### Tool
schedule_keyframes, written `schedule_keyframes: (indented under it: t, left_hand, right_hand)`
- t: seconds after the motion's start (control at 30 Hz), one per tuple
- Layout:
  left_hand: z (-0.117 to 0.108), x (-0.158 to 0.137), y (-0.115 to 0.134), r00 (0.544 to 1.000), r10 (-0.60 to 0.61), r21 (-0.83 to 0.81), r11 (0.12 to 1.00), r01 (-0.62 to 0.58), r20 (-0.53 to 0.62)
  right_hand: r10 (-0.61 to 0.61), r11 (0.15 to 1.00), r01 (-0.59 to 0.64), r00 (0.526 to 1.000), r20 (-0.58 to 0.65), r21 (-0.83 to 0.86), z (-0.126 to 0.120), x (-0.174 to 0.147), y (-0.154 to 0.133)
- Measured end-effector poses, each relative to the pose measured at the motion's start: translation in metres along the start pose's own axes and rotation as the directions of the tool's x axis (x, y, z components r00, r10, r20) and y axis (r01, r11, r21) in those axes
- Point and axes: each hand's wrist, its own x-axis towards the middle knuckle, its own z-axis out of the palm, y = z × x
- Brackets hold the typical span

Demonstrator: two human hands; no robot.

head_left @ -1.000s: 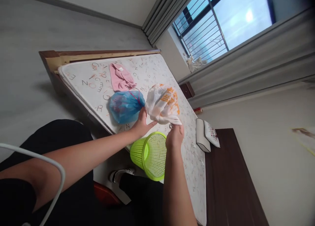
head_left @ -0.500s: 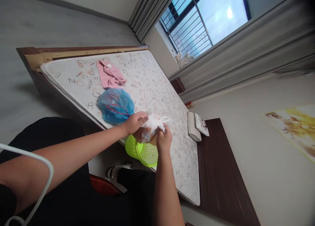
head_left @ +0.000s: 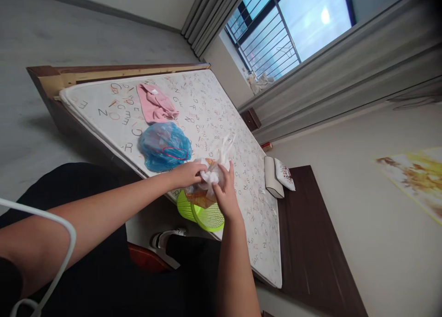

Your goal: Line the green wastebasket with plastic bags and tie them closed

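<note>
A translucent white plastic bag [head_left: 203, 199] with orange-brown contents is held between my two hands. My left hand [head_left: 189, 174] is closed on the bag's left side. My right hand [head_left: 226, 192] grips the gathered white plastic at its top, thumb and fingers around it, while loose handles stick up beyond. Just below hangs the rim of a lime-green mesh basket [head_left: 210, 220], partly hidden by the bag. Close beyond my left hand lies a blue plastic bag [head_left: 162, 146] with a red drawstring, filled with something I cannot make out.
A pink cloth [head_left: 155, 104] lies on the letter-printed mattress [head_left: 214, 109], past the blue bag. Pillows [head_left: 274, 179] rest by the dark headboard [head_left: 311, 243]. A white cable [head_left: 44, 215] loops over my left arm. A red-brown seat edge [head_left: 147, 258] shows below.
The white bag has turned and its top is now gathered, with its handles standing up. My right hand has shifted its hold on the plastic. The view moved slightly.
</note>
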Motion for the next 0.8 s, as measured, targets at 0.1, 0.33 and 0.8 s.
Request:
schedule_keyframes:
  t: [0.1,0.33,0.8]
  left_hand:
    - [-0.004,0.0,0.003,0.994,-0.04,0.018,0.999,0.042,-0.101]
    - [-0.009,0.0,0.007,0.911,-0.089,-0.03,0.996,0.084,-0.403]
    - [-0.007,0.021,-0.01,0.868,-0.407,-0.727,0.682,0.08,-0.285]
  right_hand:
    - [0.004,0.997,-0.011,0.996,-0.087,-0.08,-0.003,0.003,0.005]
    - [0.056,0.975,-0.161,0.843,-0.535,-0.152,-0.024,0.001,0.071]
    - [0.137,0.953,-0.161,0.984,-0.11,-0.257,0.01,0.022,0.028]
